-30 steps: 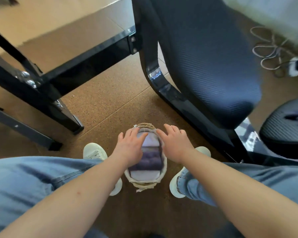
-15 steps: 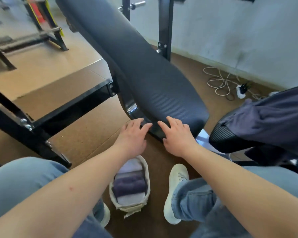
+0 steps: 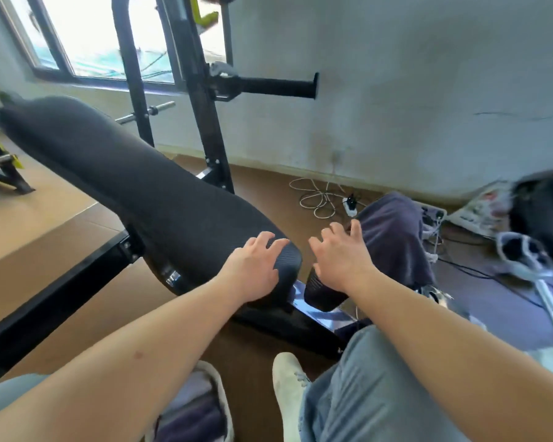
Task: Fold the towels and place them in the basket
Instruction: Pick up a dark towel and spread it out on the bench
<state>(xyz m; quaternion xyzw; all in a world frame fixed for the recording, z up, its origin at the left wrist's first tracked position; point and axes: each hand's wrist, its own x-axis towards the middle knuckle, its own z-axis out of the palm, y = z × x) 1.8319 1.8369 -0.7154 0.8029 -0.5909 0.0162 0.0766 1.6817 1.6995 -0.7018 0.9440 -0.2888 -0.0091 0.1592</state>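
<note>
A small woven basket [image 3: 221, 390] stands on the floor between my feet at the bottom edge, partly hidden by my left forearm. Folded purple and white towels [image 3: 194, 416] lie inside it. A dark purple towel [image 3: 393, 231] is draped over a black seat pad to the right. My left hand [image 3: 253, 272] hovers with loose, spread fingers over the end of the black bench pad. My right hand [image 3: 340, 256] is raised with spread fingers just left of the purple towel, holding nothing.
A long black padded bench [image 3: 134, 186] slopes up to the left on a black frame [image 3: 61, 288]. A rack upright [image 3: 201, 100] with a padded bar stands behind. White cables and a power strip [image 3: 324, 199] lie by the wall. A bag and shoes [image 3: 524, 250] sit at right.
Both hands lifted away from the basket and moved up and right, toward the bench end and the purple towel. The view tilted up, so the basket slid to the bottom edge.
</note>
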